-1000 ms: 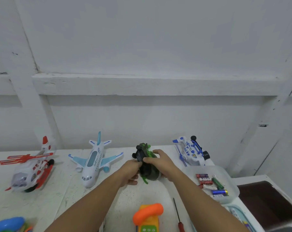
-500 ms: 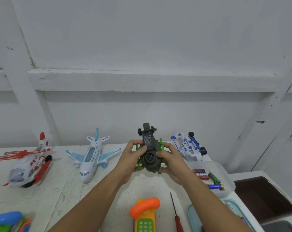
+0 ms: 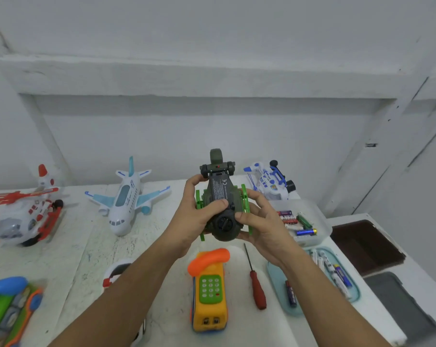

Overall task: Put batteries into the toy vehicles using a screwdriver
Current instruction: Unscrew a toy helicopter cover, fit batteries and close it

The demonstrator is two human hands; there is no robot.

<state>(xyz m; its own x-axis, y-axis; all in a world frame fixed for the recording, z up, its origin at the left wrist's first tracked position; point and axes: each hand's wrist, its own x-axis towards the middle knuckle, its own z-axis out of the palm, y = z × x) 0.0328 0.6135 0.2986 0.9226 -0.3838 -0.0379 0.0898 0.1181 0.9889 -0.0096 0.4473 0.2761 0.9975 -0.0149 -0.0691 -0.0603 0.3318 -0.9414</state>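
A dark green toy helicopter (image 3: 220, 194) with bright green skids is held above the table, turned belly up so its black underside label faces me. My left hand (image 3: 196, 216) grips its left side with the thumb across the belly. My right hand (image 3: 259, 221) cups its right side and nose. A red-handled screwdriver (image 3: 255, 281) lies on the table below my right hand. Loose batteries fill a clear tub (image 3: 319, 219) to the right, and more lie on a light blue lid (image 3: 277, 284).
On the white table stand a red and white helicopter (image 3: 24, 214), a white and blue airplane (image 3: 126, 199), a blue and white toy vehicle (image 3: 269, 184), a yellow phone toy (image 3: 209, 289) and a colourful toy (image 3: 9, 309) at lower left. Dark trays (image 3: 367, 246) sit at right.
Both hands lifted the green helicopter off the table and turned it belly up toward me. My view has tilted down, showing more of the near table.
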